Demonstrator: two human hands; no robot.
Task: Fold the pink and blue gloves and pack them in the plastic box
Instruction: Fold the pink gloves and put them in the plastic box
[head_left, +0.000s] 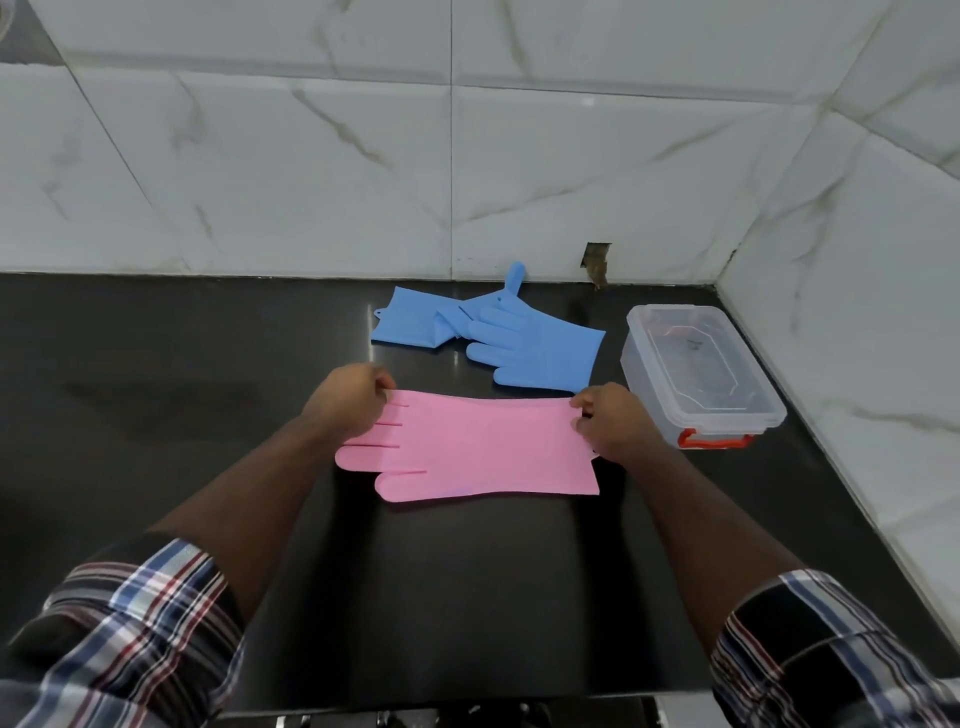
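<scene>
A pink glove lies flat on the black counter, fingers pointing left, cuff to the right. My left hand pinches its fingertip end at the far left corner. My right hand pinches the cuff edge on the right. Behind it lie two blue gloves, partly overlapping, one with a finger sticking up against the wall. The clear plastic box with a lid on and an orange handle stands to the right of the gloves.
White marble-tiled walls close off the counter at the back and on the right. A chipped hole marks the back wall. The counter's front edge runs near the bottom of the view.
</scene>
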